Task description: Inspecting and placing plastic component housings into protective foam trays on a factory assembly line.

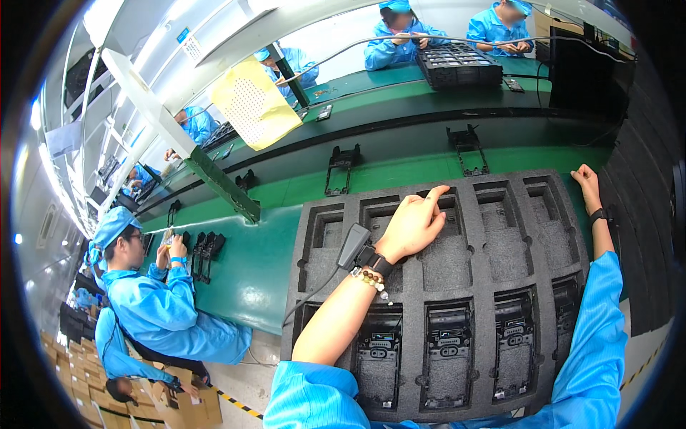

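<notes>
Across a dark grey foam tray [409, 286] with two rows of recesses, my left hand [414, 225] hovers or rests over the far row, fingers apart and nothing visible in them. A black wrist strap with a grey clip [353, 247] and cord circles that wrist, beside a bead bracelet [371, 279]. Just past the tray's far right corner is my right hand [587, 187], its fingers curled together; what they hold, if anything, cannot be made out. Black plastic frames [448, 343] sit in the near-row recesses. Bare foam shows in the far-row recesses around my left hand.
Beyond the tray, a green conveyor belt carries black frames [344, 169] [468, 150]. A green post [223, 184] with a yellow sheet [255, 104] rises at left. A co-worker in blue [153, 300] sits left; others work across the line near a black tray [461, 68].
</notes>
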### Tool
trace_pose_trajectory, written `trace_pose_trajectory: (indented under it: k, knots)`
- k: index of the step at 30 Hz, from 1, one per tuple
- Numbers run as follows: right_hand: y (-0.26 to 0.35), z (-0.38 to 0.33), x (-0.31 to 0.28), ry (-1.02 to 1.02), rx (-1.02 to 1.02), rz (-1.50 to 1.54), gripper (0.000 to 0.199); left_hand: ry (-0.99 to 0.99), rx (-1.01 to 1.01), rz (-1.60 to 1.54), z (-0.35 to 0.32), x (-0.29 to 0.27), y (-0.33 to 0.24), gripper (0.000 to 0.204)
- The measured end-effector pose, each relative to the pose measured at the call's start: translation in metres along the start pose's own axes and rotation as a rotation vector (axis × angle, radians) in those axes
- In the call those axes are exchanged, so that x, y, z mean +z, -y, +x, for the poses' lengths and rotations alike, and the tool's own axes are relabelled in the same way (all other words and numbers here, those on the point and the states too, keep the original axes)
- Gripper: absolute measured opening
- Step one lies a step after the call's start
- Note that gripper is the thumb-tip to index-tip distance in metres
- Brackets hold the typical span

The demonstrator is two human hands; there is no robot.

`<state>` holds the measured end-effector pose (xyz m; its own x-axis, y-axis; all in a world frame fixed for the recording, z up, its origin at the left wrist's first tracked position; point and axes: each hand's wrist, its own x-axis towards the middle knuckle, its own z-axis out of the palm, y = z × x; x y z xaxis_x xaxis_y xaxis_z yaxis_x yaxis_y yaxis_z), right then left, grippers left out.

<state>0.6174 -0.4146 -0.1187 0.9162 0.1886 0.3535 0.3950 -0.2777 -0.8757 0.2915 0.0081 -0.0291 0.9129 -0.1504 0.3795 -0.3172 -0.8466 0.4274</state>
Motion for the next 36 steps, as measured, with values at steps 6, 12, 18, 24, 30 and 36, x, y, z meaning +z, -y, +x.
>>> trace_pose_trajectory:
  k: [6,12,18,24,30,36]
  knots:
    - [0.004,-0.003,0.001,0.012,-0.022,0.027,0.027,-0.001,0.004,0.000,0.000,0.001,0.000,0.048]
    - [0.003,-0.003,0.000,0.021,-0.031,0.009,0.029,-0.019,0.016,0.002,0.000,0.003,0.001,0.048]
    - [-0.001,0.000,0.000,-0.017,-0.037,-0.022,0.034,-0.018,0.013,-0.009,0.000,0.002,0.000,0.048]
    - [-0.007,0.004,0.001,-0.042,-0.037,-0.027,0.036,-0.020,0.013,-0.004,0.000,0.001,0.001,0.047]
    - [-0.015,0.009,0.004,-0.065,-0.087,-0.043,0.034,-0.037,0.027,0.016,-0.001,0.002,0.002,0.046]
    - [-0.029,0.012,0.004,-0.100,-0.116,-0.026,0.019,-0.004,0.005,0.011,-0.003,0.002,0.001,0.047]
